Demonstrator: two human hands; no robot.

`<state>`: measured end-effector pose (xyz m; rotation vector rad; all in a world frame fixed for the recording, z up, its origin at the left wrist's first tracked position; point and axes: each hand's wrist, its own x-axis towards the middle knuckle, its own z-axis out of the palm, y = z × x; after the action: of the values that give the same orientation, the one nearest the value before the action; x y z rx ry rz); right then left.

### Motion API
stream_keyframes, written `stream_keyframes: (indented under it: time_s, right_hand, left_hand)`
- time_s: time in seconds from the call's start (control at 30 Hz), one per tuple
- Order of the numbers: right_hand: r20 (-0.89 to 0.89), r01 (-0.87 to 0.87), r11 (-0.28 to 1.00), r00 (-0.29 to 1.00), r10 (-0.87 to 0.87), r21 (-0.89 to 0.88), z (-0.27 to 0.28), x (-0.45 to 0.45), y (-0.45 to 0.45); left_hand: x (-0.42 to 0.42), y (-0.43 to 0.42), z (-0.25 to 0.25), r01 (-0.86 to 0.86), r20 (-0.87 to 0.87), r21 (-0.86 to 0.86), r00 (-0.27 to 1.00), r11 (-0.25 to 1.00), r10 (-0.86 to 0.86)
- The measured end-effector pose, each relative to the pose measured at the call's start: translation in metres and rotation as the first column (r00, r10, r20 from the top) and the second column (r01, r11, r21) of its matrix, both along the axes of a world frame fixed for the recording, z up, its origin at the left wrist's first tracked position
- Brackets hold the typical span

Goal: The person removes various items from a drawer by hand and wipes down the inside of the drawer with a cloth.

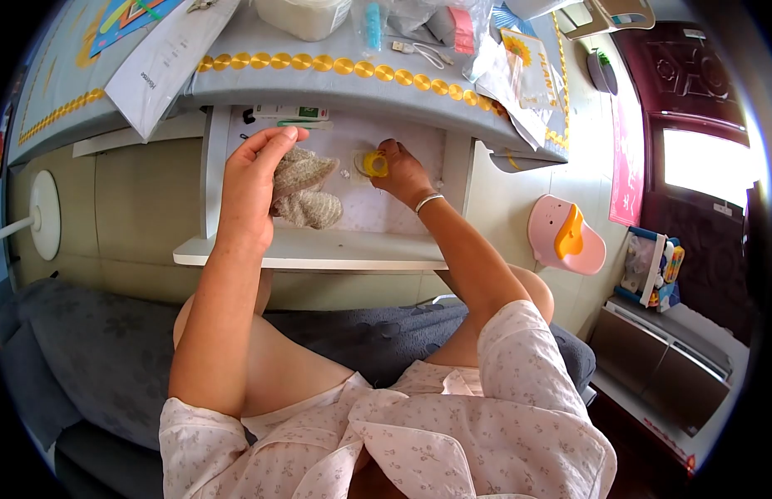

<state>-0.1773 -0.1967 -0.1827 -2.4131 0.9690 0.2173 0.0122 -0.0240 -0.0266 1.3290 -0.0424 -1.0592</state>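
Over the left side of an open drawer (pixel 319 251), my left hand (pixel 251 179) is closed on a pair of grey-beige knitted socks (pixel 307 187); they hang to the right of the fingers. Inside the drawer, my right hand (pixel 405 176) pinches a small yellow ring-shaped thing (pixel 373 164) that looks like a roll of tape. A small clear piece (pixel 345 174) lies just left of it. At the back of the drawer are a white-and-green box (pixel 299 111) and a slim green item (pixel 315 125), partly hidden by my left hand.
A grey tablecloth with gold circles (pixel 336 83) covers the table above the drawer. On it are a white tub (pixel 303 15), a white cable (pixel 423 53), plastic bags and a paper sheet (pixel 165 75). A pink-and-orange plastic seat (pixel 561 237) stands on the floor at right.
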Motion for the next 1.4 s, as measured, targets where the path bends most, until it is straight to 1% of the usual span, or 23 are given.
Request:
stream_keyframes:
  time_s: [0.03, 0.07, 0.13, 0.17, 0.23, 0.27, 0.33, 0.47, 0.53, 0.67, 0.77, 0.83, 0.9, 0.97, 1.0, 1.07, 1.1, 1.17, 1.23, 1.3, 1.33, 1.37, 1.4]
  right_hand:
    - [0.063, 0.110, 0.989, 0.991, -0.117, 0.095, 0.002, 0.000, 0.001]
    - [0.063, 0.113, 0.989, 0.991, -0.119, 0.091, 0.006, -0.001, 0.001]
    - [0.132, 0.172, 0.929, 0.965, -0.225, 0.327, 0.019, -0.003, -0.001]
    - [0.132, 0.174, 0.932, 0.965, -0.225, 0.317, 0.024, -0.007, -0.002]
    - [0.220, 0.161, 0.840, 0.924, -0.313, 0.517, 0.038, -0.015, -0.001]
    - [0.223, 0.162, 0.846, 0.924, -0.311, 0.508, 0.046, -0.021, 0.001]
    - [0.319, 0.059, 0.620, 0.817, -0.481, 0.782, 0.077, -0.027, 0.009]
    - [0.304, 0.020, 0.564, 0.826, -0.475, 0.825, 0.119, -0.032, 0.020]
    - [0.273, -0.016, 0.473, 0.834, -0.479, 0.881, 0.139, -0.031, 0.022]
    - [0.336, -0.054, 0.492, 0.794, -0.506, 0.869, 0.181, -0.032, 0.021]
    - [0.459, -0.037, 0.618, 0.704, -0.541, 0.785, 0.203, -0.037, 0.011]
    - [0.653, 0.047, 0.857, 0.627, -0.426, 0.514, 0.216, -0.038, -0.005]
    - [0.622, 0.295, 0.931, 0.694, -0.363, 0.214, 0.223, -0.044, -0.036]
    - [0.593, 0.450, 0.869, 0.763, -0.256, -0.204, 0.226, -0.040, -0.065]
    - [0.593, 0.450, 0.869, 0.763, -0.256, -0.204, 0.229, -0.036, -0.076]
    - [0.370, 0.381, 0.786, 0.905, -0.211, -0.486, 0.233, -0.027, -0.094]
    - [0.370, 0.382, 0.788, 0.904, -0.212, -0.482, 0.227, -0.024, -0.105]
    - [0.216, 0.213, 0.729, 0.972, -0.092, -0.650, 0.205, -0.023, -0.122]
    - [0.132, 0.164, 0.761, 0.986, -0.104, -0.628, 0.197, -0.021, -0.119]
    - [0.403, 0.351, 0.669, 0.911, -0.084, -0.655, 0.191, -0.019, -0.112]
    - [0.471, 0.352, 0.597, 0.881, 0.049, -0.721, 0.201, -0.018, -0.098]
    - [0.467, 0.350, 0.606, 0.883, 0.042, -0.715, 0.202, -0.021, -0.081]
    - [0.527, 0.345, 0.755, 0.850, 0.001, -0.557, 0.203, -0.027, -0.062]
  left_hand:
    - [0.000, 0.000, -0.001, 0.001, 0.000, -0.002, 1.000, 1.000, -0.001]
    - [0.001, 0.000, -0.003, -0.003, -0.009, -0.010, 1.000, 1.000, 0.003]
    - [0.001, 0.000, -0.002, -0.005, -0.021, -0.024, 1.000, 1.000, 0.004]
    - [0.001, 0.000, 0.000, -0.017, -0.038, -0.021, 0.999, 1.000, 0.016]
    - [0.003, 0.000, 0.002, -0.031, -0.056, -0.029, 0.998, 0.999, 0.030]
    - [0.003, 0.000, 0.001, -0.016, -0.056, -0.030, 0.998, 0.999, 0.014]
    - [0.000, 0.001, 0.000, 0.001, -0.060, -0.042, 0.998, 0.999, -0.003]
    - [-0.005, -0.002, 0.000, 0.032, -0.056, -0.043, 0.998, 0.999, -0.034]
    - [-0.008, -0.002, -0.007, 0.086, -0.047, -0.070, 0.995, 0.994, -0.089]
    - [-0.014, -0.004, -0.004, 0.197, -0.078, -0.073, 0.976, 0.978, -0.203]
    - [-0.016, -0.004, 0.003, 0.217, -0.063, -0.058, 0.973, 0.974, -0.221]
    - [-0.017, -0.004, 0.007, 0.224, -0.056, -0.060, 0.972, 0.973, -0.227]
    - [-0.019, -0.004, 0.005, 0.202, -0.051, -0.074, 0.977, 0.977, -0.206]
    - [-0.020, -0.004, 0.006, 0.202, -0.042, -0.084, 0.978, 0.976, -0.206]
    - [-0.021, -0.005, 0.006, 0.199, -0.034, -0.090, 0.979, 0.976, -0.203]
    - [-0.020, -0.006, 0.001, 0.210, -0.046, -0.095, 0.976, 0.973, -0.215]
    - [-0.019, -0.006, -0.001, 0.220, -0.059, -0.097, 0.972, 0.971, -0.226]
    - [-0.018, -0.006, 0.000, 0.218, -0.057, -0.079, 0.973, 0.973, -0.223]
    - [-0.017, -0.005, 0.001, 0.218, -0.062, -0.050, 0.973, 0.975, -0.221]
    - [-0.014, -0.004, 0.000, 0.181, -0.086, -0.054, 0.979, 0.982, -0.185]
    - [-0.012, -0.004, -0.002, 0.167, -0.087, -0.058, 0.981, 0.984, -0.171]
    - [-0.010, -0.004, -0.002, 0.167, -0.093, -0.047, 0.981, 0.985, -0.171]
    - [-0.009, -0.004, -0.001, 0.160, -0.095, -0.044, 0.982, 0.986, -0.163]
